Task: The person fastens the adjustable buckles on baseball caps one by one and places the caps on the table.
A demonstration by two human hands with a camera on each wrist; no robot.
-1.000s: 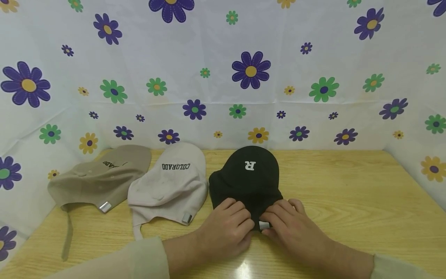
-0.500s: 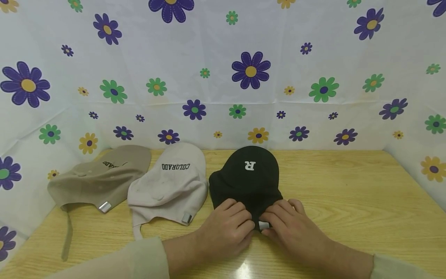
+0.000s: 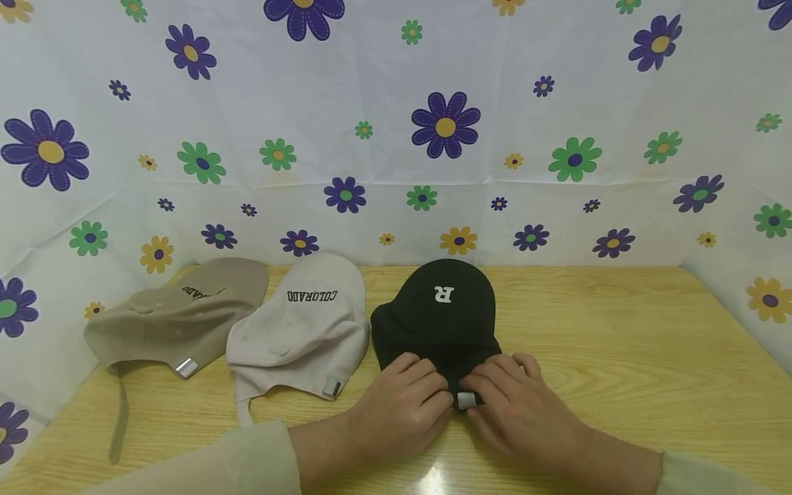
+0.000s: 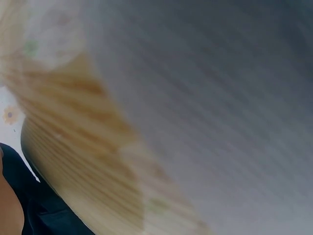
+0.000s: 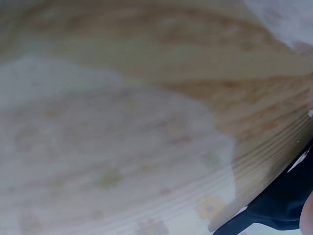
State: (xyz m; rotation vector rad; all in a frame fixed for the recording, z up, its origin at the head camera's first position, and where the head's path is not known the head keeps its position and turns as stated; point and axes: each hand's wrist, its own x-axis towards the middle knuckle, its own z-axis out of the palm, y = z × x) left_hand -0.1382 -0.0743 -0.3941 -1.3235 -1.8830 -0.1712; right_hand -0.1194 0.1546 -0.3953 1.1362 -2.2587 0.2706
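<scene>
A black baseball cap (image 3: 458, 316) with a white letter R lies on the table in the head view, its brim pointing away from me. My left hand (image 3: 405, 399) grips the cap's near edge with curled fingers. On the other side of the strap opening, my right hand (image 3: 526, 405) pinches the edge beside a silver buckle (image 3: 467, 401). Both hands hide much of the strap. Left of the black cap lies a pale cap (image 3: 303, 323) lettered COLORADO, its strap hanging loose. Neither wrist view shows the fingers or the cap.
Farther left, a khaki cap (image 3: 173, 323) lies with its strap (image 3: 120, 419) trailing toward me. The wooden table (image 3: 619, 330) extends to the right of the hands. Behind it hangs a white cloth (image 3: 383, 82) printed with flowers. Dark fabric (image 5: 274, 205) shows in the right wrist view's corner.
The silver buckle has shifted slightly left, and the right thumb has moved a little beneath it. The left hand and the other caps look the same.
</scene>
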